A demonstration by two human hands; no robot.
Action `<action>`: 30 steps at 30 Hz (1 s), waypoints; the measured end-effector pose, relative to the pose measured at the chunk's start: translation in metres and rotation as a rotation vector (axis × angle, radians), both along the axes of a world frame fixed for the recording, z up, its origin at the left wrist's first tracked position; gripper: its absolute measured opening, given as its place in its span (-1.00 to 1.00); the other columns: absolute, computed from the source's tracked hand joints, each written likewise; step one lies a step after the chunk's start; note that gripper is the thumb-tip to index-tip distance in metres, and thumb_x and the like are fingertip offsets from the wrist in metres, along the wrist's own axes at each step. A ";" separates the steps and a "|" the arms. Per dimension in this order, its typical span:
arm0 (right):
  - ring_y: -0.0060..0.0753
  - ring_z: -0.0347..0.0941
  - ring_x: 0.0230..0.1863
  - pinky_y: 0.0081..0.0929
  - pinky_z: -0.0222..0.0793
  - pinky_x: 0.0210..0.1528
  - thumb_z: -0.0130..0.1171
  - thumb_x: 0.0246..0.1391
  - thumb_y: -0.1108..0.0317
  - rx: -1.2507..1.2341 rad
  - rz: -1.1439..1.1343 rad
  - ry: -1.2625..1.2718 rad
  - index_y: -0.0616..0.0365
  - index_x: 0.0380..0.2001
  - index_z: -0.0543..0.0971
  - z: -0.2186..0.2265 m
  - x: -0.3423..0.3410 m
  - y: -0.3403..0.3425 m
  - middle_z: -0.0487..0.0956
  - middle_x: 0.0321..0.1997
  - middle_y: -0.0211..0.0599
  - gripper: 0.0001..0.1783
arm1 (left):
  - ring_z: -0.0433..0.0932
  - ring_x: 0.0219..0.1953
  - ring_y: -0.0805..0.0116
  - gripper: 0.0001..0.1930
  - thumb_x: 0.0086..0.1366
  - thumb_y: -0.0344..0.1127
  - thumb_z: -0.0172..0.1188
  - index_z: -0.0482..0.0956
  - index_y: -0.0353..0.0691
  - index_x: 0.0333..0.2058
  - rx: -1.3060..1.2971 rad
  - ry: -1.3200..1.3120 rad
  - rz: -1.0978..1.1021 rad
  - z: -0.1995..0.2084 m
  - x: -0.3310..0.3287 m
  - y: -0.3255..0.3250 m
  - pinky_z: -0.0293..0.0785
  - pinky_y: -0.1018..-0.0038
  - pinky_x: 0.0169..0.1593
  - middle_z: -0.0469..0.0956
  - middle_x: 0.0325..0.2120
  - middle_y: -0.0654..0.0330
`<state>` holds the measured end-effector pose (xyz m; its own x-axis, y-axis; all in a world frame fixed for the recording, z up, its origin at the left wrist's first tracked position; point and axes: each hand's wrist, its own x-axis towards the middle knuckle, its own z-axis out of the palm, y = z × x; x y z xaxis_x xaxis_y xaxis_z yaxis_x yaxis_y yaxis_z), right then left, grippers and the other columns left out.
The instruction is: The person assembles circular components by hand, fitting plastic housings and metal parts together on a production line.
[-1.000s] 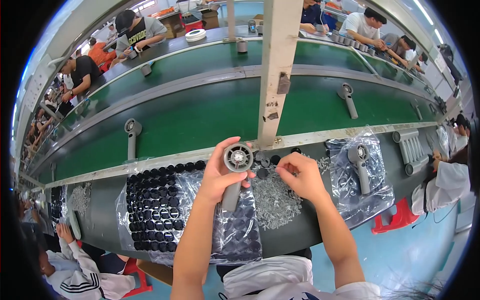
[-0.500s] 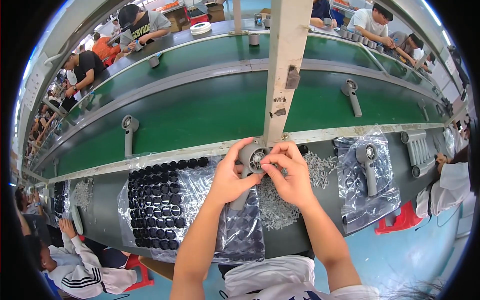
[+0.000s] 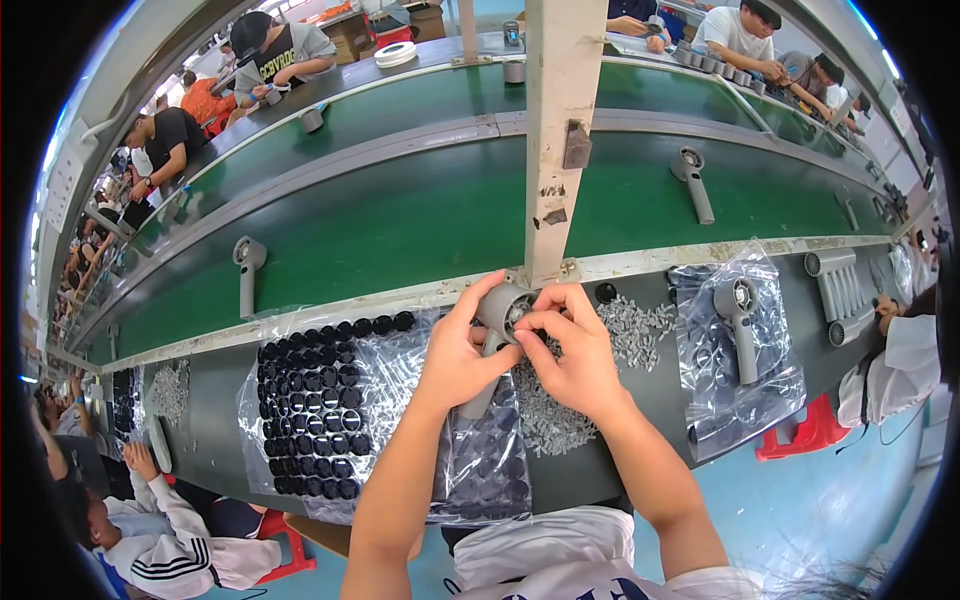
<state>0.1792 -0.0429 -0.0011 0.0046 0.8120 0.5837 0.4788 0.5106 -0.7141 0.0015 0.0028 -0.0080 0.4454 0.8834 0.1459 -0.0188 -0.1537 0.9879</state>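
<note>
My left hand point(image 3: 458, 352) grips a grey hair-dryer-shaped housing point(image 3: 497, 318) by its round head and handle, holding it above the workbench. My right hand point(image 3: 572, 352) has its fingertips pinched at the open face of that round head, apparently pressing a small part into it; the part itself is hidden by the fingers. Below my hands lies a heap of small grey plastic pieces point(image 3: 556, 420). To the left, rows of black round caps point(image 3: 312, 408) sit on clear plastic sheeting.
A pale upright post point(image 3: 560, 130) rises right behind my hands. Green conveyor belts point(image 3: 400, 225) carry more grey housings point(image 3: 246, 268). Another housing point(image 3: 740, 325) lies on a plastic bag at right. Other people work along the line, one at bottom left.
My right hand came up from the heap of grey pieces to the housing's round head. Both hands and the housing shifted toward the post.
</note>
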 end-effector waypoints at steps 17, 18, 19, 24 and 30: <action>-0.18 0.35 -0.12 -0.30 0.43 -0.08 0.31 -0.17 0.62 0.036 0.018 -0.080 0.11 -0.13 0.75 -0.004 0.001 -0.003 0.45 0.04 -0.16 -0.57 | 0.64 -0.10 0.29 -0.26 0.21 -0.66 0.12 0.21 -0.31 0.40 -0.214 -0.279 0.013 0.008 0.001 -0.003 0.70 0.38 -0.14 0.46 0.10 0.00; -0.18 0.35 -0.12 -0.30 0.43 -0.08 0.31 -0.17 0.62 0.037 0.019 -0.078 0.11 -0.13 0.75 -0.004 0.000 -0.003 0.45 0.04 -0.16 -0.57 | 0.65 -0.12 0.28 -0.28 0.23 -0.66 0.08 0.21 -0.32 0.40 -0.209 -0.268 0.004 0.007 -0.001 -0.003 0.70 0.39 -0.17 0.45 0.10 -0.02; -0.22 0.35 -0.11 -0.34 0.39 -0.08 0.28 -0.17 0.63 0.052 0.011 -0.076 0.05 -0.12 0.77 -0.005 0.000 -0.003 0.43 0.06 -0.17 -0.54 | 0.65 -0.12 0.28 -0.28 0.23 -0.66 0.08 0.21 -0.32 0.40 -0.208 -0.266 0.005 0.005 -0.002 -0.002 0.70 0.39 -0.17 0.45 0.10 -0.02; -0.23 0.35 -0.09 -0.36 0.36 -0.06 0.25 -0.18 0.63 0.063 0.021 -0.036 0.01 -0.14 0.79 -0.004 0.002 -0.004 0.41 0.11 -0.14 -0.53 | 0.70 -0.30 0.31 -0.29 0.19 -0.66 0.02 0.24 -0.28 0.37 -0.197 -0.194 -0.009 0.006 -0.003 -0.004 0.69 0.45 -0.30 0.52 -0.01 -0.04; -0.17 0.40 -0.07 -0.30 0.37 -0.03 0.27 -0.18 0.57 0.097 0.062 -0.064 0.05 -0.18 0.80 0.001 0.002 -0.007 0.42 0.17 -0.05 -0.59 | 0.69 -0.35 0.35 -0.32 0.14 -0.65 0.00 0.29 -0.32 0.32 -0.174 -0.170 -0.025 0.005 -0.003 -0.002 0.64 0.48 -0.37 0.54 -0.09 -0.01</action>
